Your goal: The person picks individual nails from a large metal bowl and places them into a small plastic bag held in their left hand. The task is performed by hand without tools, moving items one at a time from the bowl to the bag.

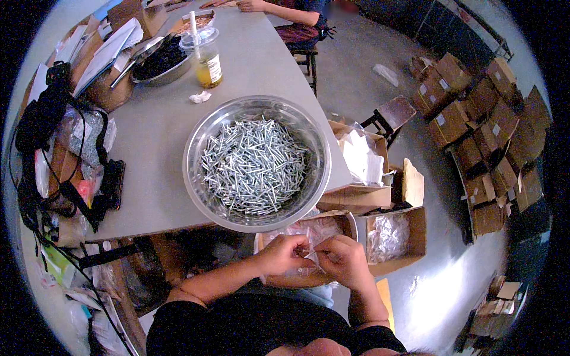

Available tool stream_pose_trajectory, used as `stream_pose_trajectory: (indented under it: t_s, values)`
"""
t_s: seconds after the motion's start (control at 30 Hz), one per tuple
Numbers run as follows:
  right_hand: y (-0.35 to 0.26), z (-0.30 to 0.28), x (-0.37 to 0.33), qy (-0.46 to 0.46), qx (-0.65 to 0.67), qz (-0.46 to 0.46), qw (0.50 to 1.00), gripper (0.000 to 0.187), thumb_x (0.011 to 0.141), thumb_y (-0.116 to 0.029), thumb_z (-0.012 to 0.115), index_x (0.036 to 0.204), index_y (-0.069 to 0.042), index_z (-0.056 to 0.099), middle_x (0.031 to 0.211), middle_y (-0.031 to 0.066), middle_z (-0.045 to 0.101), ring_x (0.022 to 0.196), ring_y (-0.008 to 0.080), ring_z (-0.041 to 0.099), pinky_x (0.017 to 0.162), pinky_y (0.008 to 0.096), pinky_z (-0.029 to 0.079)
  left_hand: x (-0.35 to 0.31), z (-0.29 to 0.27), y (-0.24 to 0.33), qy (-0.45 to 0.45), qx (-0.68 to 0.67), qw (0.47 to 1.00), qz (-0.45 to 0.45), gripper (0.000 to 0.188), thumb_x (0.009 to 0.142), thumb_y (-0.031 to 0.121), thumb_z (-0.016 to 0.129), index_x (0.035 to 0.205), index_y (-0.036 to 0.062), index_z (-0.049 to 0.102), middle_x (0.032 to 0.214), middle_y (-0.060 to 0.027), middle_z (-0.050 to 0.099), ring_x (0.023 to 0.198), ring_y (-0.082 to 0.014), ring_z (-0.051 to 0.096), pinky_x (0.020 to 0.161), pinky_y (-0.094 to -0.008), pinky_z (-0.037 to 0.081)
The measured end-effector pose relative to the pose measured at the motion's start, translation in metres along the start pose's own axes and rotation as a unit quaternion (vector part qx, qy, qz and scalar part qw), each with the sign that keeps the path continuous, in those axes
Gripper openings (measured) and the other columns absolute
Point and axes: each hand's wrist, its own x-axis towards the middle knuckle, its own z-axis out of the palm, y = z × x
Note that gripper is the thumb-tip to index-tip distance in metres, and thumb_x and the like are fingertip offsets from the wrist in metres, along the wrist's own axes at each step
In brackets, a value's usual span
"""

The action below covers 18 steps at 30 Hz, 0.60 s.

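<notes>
Below the round steel bowl of silver screws [256, 164], at six o'clock, left hand [284, 254] and right hand [343, 261] were both pinching a small clear plastic bag [313, 250], fingers closed.

Table [154, 154] grey. Bowl [196, 172] shiny silver; screws [254, 166] pale silver. Cup [208, 59] clear, orange drink. Boxes [475, 124] brown, white labels. Straps [41, 130] black. Sleeves [249, 326] black. Bags [389, 237] clear, whitish.
</notes>
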Motion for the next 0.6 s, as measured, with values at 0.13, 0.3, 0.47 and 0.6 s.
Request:
stream_pose_trajectory:
  t_s: [0.13,0.3,0.47,0.6]
  values:
    - [-0.008,0.005,0.002,-0.020,-0.039,0.008,0.999,0.010,0.073,-0.004,0.070,0.083,-0.004,0.069,0.079,0.0122,0.066,0.072,0.0306,0.065,0.065,0.0372,0.054,0.001,0.010,-0.006,0.036,-0.005,0.999,0.022,0.029,0.077,0.018,0.077,0.089,0.0006,0.058,0.081,-0.0143,0.066,0.073,-0.0234,0.065,0.065,-0.0365,0.049]
    - [-0.017,0.002,0.000,-0.029,-0.132,-0.021,0.991,0.013,0.074,-0.008,0.071,0.087,-0.005,0.069,0.083,0.0117,0.066,0.076,0.0313,0.065,0.068,0.0386,0.054,0.000,0.008,-0.003,0.016,0.040,0.999,0.005,0.026,0.077,0.014,0.075,0.093,0.0011,0.059,0.084,-0.0147,0.067,0.079,-0.0288,0.066,0.068,-0.0384,0.051]
    - [-0.019,0.004,-0.001,-0.060,-0.086,-0.093,0.990,0.018,0.074,-0.008,0.071,0.092,-0.007,0.070,0.085,0.0105,0.065,0.076,0.0300,0.064,0.069,0.0382,0.053,0.000,0.004,0.001,0.012,0.064,0.994,0.083,0.030,0.076,0.015,0.075,0.096,0.0009,0.058,0.084,-0.0180,0.066,0.082,-0.0331,0.067,0.069,-0.0401,0.050]
    - [-0.020,-0.005,0.003,-0.060,-0.018,-0.113,0.992,0.021,0.072,-0.008,0.073,0.093,-0.009,0.070,0.090,0.0098,0.063,0.082,0.0288,0.062,0.073,0.0377,0.052,-0.002,0.003,0.001,-0.044,-0.030,0.998,0.043,0.040,0.079,0.027,0.076,0.104,0.0010,0.058,0.087,-0.0139,0.066,0.083,-0.0230,0.065,0.074,-0.0371,0.051]
